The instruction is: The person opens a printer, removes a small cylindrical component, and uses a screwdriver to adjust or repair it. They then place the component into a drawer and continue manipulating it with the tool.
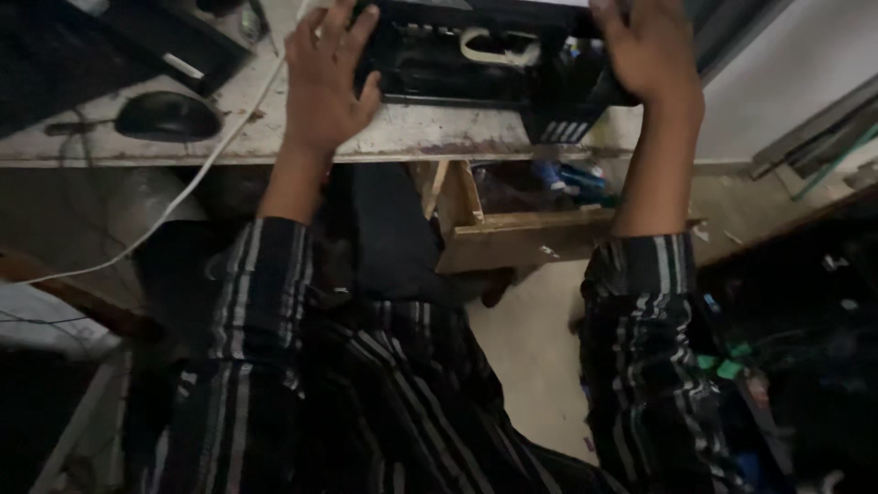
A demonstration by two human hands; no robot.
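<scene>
A black plastic device casing (476,64) with slots and a pale curved part inside lies at the front of a worn white desk (402,137). My left hand (325,78) rests on its left end, fingers spread over the top edge. My right hand (651,50) grips its right end, fingers curled over the casing. Both forearms wear dark striped sleeves.
A black computer mouse (166,116) sits on the desk at left, beside a dark keyboard (110,46) and a white cable (187,187) trailing off the edge. Under the desk an open wooden drawer (521,238) holds small items. Dark clutter fills the right side.
</scene>
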